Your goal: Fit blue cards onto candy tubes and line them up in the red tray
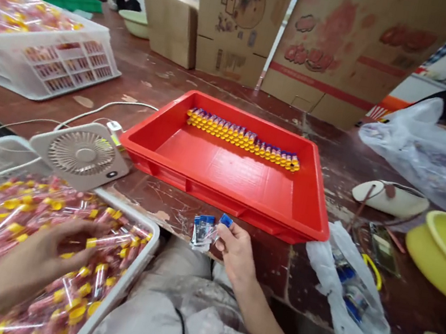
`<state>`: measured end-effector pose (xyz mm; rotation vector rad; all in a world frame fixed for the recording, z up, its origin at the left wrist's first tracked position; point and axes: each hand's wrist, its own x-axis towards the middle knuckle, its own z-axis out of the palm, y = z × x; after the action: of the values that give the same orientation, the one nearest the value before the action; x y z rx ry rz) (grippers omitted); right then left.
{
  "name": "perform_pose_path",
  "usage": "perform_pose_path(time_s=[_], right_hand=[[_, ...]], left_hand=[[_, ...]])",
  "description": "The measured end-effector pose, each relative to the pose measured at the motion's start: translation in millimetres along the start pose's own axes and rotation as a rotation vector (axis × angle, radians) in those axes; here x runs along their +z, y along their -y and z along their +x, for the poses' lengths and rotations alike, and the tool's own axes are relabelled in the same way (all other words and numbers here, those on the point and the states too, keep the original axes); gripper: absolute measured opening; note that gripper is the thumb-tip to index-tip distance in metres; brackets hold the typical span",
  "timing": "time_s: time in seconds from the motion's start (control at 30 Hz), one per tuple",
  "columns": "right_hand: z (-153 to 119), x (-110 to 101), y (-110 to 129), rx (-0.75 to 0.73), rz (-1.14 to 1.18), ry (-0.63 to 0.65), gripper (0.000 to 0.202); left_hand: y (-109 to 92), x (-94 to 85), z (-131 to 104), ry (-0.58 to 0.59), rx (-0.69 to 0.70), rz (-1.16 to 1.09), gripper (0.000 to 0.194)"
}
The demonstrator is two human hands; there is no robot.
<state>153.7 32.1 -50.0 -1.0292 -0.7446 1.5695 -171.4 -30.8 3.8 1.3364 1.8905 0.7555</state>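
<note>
Hanging over the white plastic crate [151, 230] at near left, the left hand [32, 255] has thumb and fingers parted, right beside the clear, pink-filled tubes with yellow caps [100, 278] heaped inside; whether skin meets plastic, I can't tell. Those tubes look light and fairly stiff, smooth enough to slip and roll, so a pinch around mid-barrel seems the surest hold!

Across to the right, the right hand [237, 250] has thumb and forefinger closed on a small, flat, blue-topped piece [226, 220], just beside a little pile of blue-and-clear flat pieces [203, 231] at the table's near edge. Next to weightless, I'd judge, thin, bendy and easily creased: take it by an edge.

And beyond, in the shallow red plastic tray [226, 170], neat rows of yellow-and-blue-ended tubes [241, 137] line the far side; knock one and its neighbours could well roll.
</note>
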Motion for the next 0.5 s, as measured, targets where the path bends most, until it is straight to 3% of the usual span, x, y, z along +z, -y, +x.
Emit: perform_pose_path(time_s=[0.1,0.2,0.3,0.4,0.5], right_hand=[[-1,5,1,0.002,0.060,-0.033,0.029],[-5,9,4,-0.004,0.123,-0.062,0.027],[-8,13,7,0.000,0.209,-0.059,0.027],[-10,16,10,0.008,0.302,-0.038,0.028],[-12,17,11,0.040,0.400,-0.009,0.028]], left_hand=[[-33,28.3,-11,0.204,-0.084,-0.333,0.054],[-55,76.3,-21,0.247,-0.090,-0.572,0.045],[-62,116.4,-27,0.289,-0.093,-0.730,0.043],[-62,135.8,-28,0.287,-0.102,-0.772,0.043],[-62,140.7,-29,0.266,-0.117,-0.819,0.040]])
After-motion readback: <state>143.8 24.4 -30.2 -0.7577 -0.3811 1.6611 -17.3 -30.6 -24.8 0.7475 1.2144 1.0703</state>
